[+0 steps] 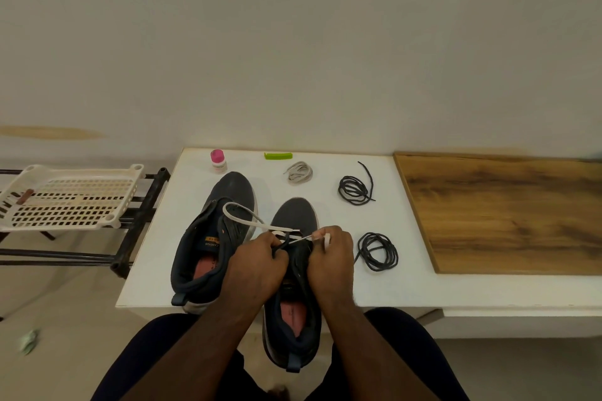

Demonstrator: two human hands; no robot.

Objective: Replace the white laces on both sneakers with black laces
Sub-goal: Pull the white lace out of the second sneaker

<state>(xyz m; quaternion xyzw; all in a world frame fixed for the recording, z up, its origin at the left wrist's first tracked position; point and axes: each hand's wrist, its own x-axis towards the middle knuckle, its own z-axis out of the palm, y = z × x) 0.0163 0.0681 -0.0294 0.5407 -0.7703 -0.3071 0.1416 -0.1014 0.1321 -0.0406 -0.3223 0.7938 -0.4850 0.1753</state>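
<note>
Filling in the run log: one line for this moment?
step: unlacing right sneaker | left hand: grip on tongue area | right hand: grip on white lace | black laces: unused

The person has bare forearms and dark navy trousers (pixel 156 355).

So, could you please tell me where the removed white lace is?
Head view: the white lace lies bundled near the table's back edge, between the green clip and a black lace.
</note>
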